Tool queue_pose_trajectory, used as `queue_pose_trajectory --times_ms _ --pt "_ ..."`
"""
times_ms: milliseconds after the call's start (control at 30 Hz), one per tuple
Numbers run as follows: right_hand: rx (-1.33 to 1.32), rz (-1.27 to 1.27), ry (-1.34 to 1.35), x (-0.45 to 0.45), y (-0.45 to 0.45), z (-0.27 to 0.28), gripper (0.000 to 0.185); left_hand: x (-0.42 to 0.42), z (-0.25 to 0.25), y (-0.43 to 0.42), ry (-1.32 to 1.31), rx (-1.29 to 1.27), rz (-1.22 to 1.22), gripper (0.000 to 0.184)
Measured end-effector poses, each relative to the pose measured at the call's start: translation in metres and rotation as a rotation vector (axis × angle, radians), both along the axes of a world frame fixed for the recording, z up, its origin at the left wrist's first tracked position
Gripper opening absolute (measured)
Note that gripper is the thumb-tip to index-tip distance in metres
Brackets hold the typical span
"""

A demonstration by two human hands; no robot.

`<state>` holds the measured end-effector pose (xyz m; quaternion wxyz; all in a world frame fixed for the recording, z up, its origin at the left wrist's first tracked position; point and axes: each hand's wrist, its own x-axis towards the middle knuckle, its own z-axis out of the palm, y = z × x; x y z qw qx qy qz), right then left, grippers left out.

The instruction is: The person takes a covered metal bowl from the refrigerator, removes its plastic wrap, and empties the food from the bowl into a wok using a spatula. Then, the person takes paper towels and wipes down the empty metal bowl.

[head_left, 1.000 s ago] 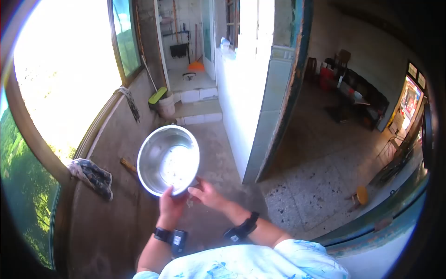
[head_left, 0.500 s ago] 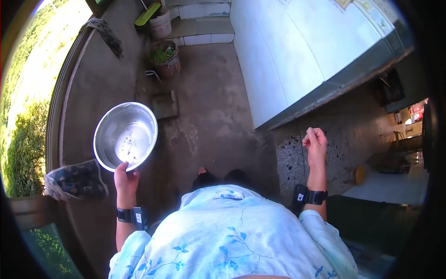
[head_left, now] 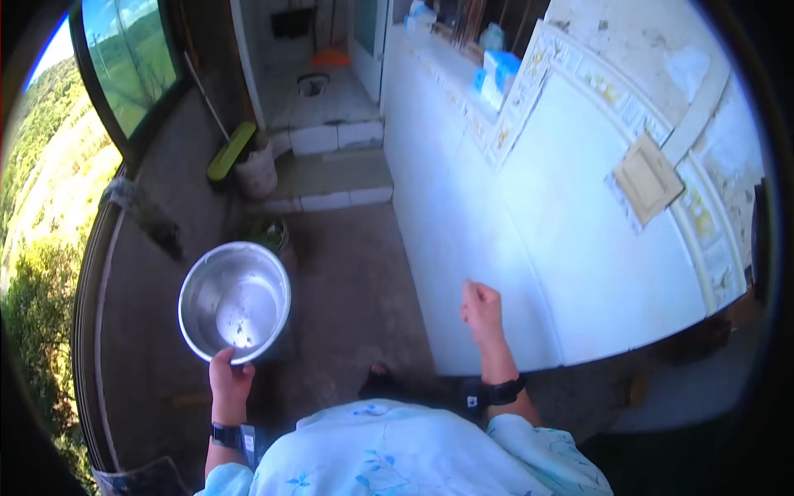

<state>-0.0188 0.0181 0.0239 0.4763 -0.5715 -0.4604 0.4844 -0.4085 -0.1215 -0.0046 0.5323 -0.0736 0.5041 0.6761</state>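
A round silver metal basin [head_left: 248, 302] with small dark bits on its bottom hangs in front of me at the left, its open side turned toward me. My left hand [head_left: 230, 382] grips its near rim, thumb over the edge. My right hand [head_left: 482, 307] is raised by the white tiled wall, apart from the basin, with its fingers curled together; whether anything small is in them is hidden.
On the left are a window and a ledge with a dark cloth [head_left: 145, 217]. Ahead, a green dustpan [head_left: 231, 152] leans by a pale bucket [head_left: 257, 171], near a plant pot [head_left: 269, 231] and tiled steps [head_left: 335, 198]. A white tiled wall [head_left: 447, 240] bounds the right.
My right hand has let go of the basin and moved away to the right. The basin has shifted left in my left hand. The view has dipped and then risen toward the steps.
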Motion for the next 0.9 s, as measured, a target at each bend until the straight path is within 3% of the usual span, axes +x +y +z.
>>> queue_pose_trajectory --times_ms 167,400,767,900 --pt "0.09 0.138 0.087 -0.035 0.11 0.036 0.039 -0.019 0.0 0.083 -0.013 0.017 0.051 0.016" --pt "0.14 0.268 0.12 -0.082 0.248 0.056 0.02 -0.052 -0.015 0.185 -0.016 -0.023 0.076 0.014" --pt "0.379 0.163 -0.202 -0.145 0.467 0.162 0.013 -0.193 -0.082 0.373 -0.036 0.076 -0.055 0.01" --pt "0.426 0.092 -0.232 -0.162 0.568 0.178 0.015 -0.207 -0.064 0.426 -0.047 0.018 0.056 0.012"
